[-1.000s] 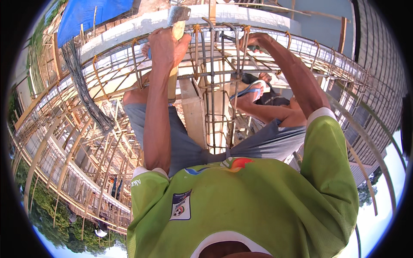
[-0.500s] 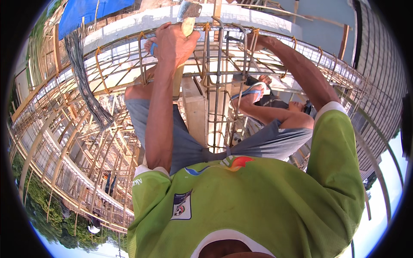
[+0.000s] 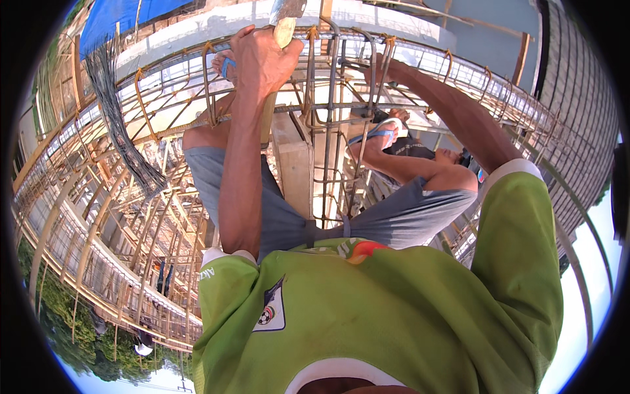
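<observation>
Left hand (image 3: 268, 60) clamped round hammer (image 3: 284, 31), right hand (image 3: 388, 69) at far rebar cage (image 3: 330, 85), grip unreadable; likely adjusting steel, next move calling for steady bracing.

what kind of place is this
Most likely an outdoor construction site, judging by the rebar cage, the bundle of thin metal wire at left, and the hammer in the person's left hand.

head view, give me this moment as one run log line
left hand: gripping hammer by wooden handle, head up | right hand: at rebar cage, grip unclear | nearby: dark wire bundle, picture left
</observation>
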Tool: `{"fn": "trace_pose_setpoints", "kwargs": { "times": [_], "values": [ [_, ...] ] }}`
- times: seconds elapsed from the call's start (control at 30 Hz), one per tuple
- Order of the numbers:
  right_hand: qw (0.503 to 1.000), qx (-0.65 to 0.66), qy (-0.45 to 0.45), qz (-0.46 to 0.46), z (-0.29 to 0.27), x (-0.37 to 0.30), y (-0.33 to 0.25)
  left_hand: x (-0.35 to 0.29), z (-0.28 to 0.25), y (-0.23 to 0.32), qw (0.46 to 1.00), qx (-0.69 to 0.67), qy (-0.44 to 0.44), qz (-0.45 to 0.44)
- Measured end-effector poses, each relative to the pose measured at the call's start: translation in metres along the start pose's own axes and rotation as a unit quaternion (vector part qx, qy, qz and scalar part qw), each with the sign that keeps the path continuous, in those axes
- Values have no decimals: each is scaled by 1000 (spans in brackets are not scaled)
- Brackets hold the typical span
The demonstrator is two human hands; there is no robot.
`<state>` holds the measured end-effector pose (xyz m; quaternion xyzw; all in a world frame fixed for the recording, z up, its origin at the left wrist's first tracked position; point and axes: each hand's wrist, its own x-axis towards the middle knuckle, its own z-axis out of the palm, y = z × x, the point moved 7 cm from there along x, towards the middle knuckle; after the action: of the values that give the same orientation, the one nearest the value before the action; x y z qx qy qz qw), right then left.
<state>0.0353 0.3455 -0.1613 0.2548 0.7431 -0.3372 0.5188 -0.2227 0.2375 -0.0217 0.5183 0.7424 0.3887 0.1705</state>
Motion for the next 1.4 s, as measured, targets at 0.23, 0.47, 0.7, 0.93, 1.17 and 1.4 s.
{"fn": "trace_pose_setpoints", "kwargs": {
  "times": [0.23, 0.47, 0.7, 0.93, 1.17, 1.4],
  "values": [
    [986, 101, 99, 92, 2, -1, -13, -1, -3, 8, 996, 35, -72, -42],
    [961, 144, 229, 55, -13, -23, -35, -5, 2, -5, 992, 88, -57, -68],
    [986, 101, 110, 74, 22, 9, 2, -2, -2, 9, 995, 55, -30, -77],
    [995, -49, 69, 62, 3, 0, -9, -3, 0, -1, 992, 42, -54, -105],
    [967, -213, 122, 67, -17, 1, -13, -4, -10, -15, 978, -102, -68, -170],
    [982, -159, 57, 84, -14, 44, 11, -14, -39, 1, 927, -254, -91, -262]
  ]
}}
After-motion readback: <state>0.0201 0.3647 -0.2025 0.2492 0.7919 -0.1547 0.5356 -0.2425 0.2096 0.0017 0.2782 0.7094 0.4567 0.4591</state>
